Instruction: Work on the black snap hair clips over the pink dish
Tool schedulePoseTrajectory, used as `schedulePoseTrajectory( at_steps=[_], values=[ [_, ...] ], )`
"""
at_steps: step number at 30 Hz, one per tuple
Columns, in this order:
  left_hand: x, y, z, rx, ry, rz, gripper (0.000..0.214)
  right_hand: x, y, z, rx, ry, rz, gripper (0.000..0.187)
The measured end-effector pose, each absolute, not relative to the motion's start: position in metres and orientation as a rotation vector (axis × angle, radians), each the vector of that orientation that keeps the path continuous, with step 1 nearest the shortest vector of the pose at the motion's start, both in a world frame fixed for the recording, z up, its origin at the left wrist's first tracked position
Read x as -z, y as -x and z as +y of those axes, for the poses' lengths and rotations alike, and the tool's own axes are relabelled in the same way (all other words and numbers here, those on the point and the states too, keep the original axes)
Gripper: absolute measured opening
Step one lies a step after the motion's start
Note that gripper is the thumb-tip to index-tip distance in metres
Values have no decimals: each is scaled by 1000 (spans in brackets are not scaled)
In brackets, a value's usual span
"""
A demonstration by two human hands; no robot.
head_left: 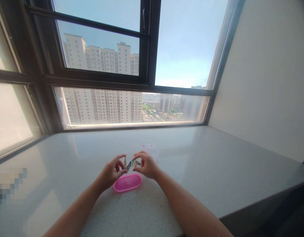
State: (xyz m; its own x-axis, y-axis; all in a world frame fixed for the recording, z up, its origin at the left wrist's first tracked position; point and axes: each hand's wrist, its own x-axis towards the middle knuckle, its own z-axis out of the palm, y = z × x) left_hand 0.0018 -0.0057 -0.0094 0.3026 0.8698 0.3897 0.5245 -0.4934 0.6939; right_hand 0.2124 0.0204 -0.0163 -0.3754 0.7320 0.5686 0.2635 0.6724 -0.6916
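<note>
My left hand [111, 169] pinches a small, slim tan piece [125, 162] upright between thumb and fingertips. Opposite it, my right hand [146, 164] grips a similar small tan piece [135, 163] the same way. The two pieces are a short gap apart, and both look like small clips, too small to name surely. Between and behind the hands lie several dark slim clips [128, 165] on the white speckled counter, partly hidden by my fingers. Just in front of the hands lies a pink oval lid or shallow tray [127, 183].
Behind my right hand stands a clear plastic box [153, 152] with pink latches, partly covered by the hand. The speckled counter [191, 158] reaches to a dark-framed window [152, 87]. A white wall [262, 82] bounds the right side. A blurred patch is at far left.
</note>
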Motion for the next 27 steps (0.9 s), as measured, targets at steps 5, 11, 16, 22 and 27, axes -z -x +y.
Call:
schedulePoseTrajectory(
  at_steps=[5,11,16,22,27],
  values=[
    [11,-1,-4,-1075,-2132,1231,54,17,-212,21,-638,774,-1931,37],
    [13,0,-3,-1085,-2116,1225,54,15,-211,19,-639,780,-1938,40],
    [16,1,-1,-1072,-2122,1216,55,15,-212,19,-633,774,-1939,40],
    [14,0,-3,-1080,-2108,1208,54,14,-212,18,-609,793,-1952,41],
    [10,-2,-6,-1086,-2089,1216,54,14,-212,19,-610,795,-1954,42]
  ],
)
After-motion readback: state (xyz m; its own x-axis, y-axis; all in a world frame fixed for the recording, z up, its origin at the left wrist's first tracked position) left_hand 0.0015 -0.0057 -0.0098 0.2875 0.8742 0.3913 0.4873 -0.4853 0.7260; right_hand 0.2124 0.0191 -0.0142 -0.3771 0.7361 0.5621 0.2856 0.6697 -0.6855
